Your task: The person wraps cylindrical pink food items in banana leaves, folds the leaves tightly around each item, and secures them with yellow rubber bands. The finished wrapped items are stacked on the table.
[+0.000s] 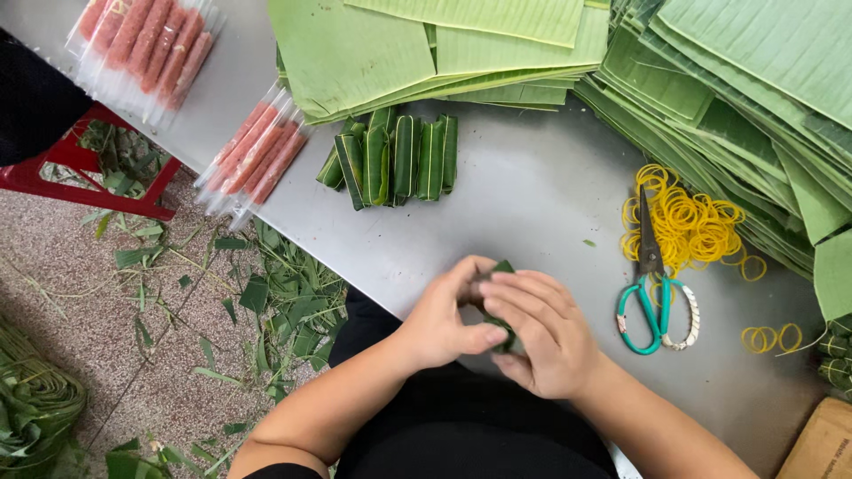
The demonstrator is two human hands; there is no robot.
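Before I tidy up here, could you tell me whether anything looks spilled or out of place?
Leaf scraps litter the floor beside the table. Yellow rubber bands lie in a loose heap, a few strays apart from it, scissors lying on them. Otherwise, things look orderly.

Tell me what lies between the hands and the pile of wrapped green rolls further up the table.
Only bare steel table separates the hands' leaf bundle from the wrapped rolls, per the head view.
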